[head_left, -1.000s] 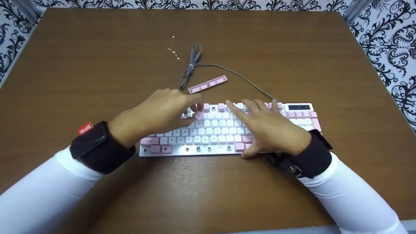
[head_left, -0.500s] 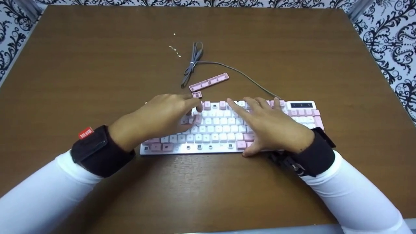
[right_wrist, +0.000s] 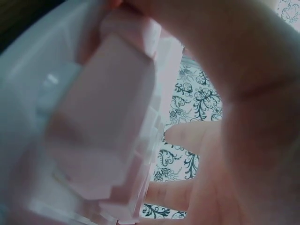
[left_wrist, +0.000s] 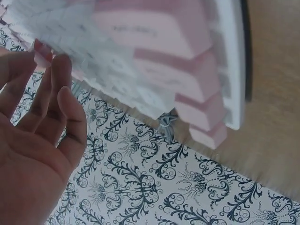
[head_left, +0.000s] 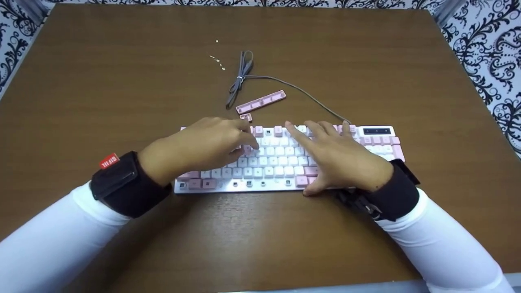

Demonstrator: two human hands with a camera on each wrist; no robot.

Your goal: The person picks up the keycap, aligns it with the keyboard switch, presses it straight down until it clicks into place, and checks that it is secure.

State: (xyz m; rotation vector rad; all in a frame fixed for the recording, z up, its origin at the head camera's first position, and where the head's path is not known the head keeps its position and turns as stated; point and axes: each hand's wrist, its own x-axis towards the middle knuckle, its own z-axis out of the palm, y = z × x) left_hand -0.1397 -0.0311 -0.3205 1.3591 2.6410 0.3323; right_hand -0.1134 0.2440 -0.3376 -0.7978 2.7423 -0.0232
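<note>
A white and pink keyboard (head_left: 268, 161) lies on the wooden table, with bare switch spots in its front row. Over its left part, my left hand (head_left: 207, 142) pinches a small pink keycap (left_wrist: 43, 52) between thumb and fingertip, seen in the left wrist view. Whether that keycap touches a switch is hard to tell. My right hand (head_left: 338, 156) rests spread across the keyboard's right part, its thumb at the front edge and its fingers reaching the back row. Behind the keyboard lie a long pink spacebar keycap (head_left: 260, 102) and a small pink keycap (head_left: 246, 117), both underside up.
A grey cable (head_left: 299, 92) runs from the keyboard's back to a tied bundle (head_left: 241, 77). Several tiny pale bits (head_left: 217, 60) lie farther back on the table (head_left: 122, 81). Patterned black-and-white covering borders the table.
My left hand has shifted slightly toward me, and its index finger has come forward over the keys. The small loose keycap behind the keyboard has come into view. My right hand stays put.
</note>
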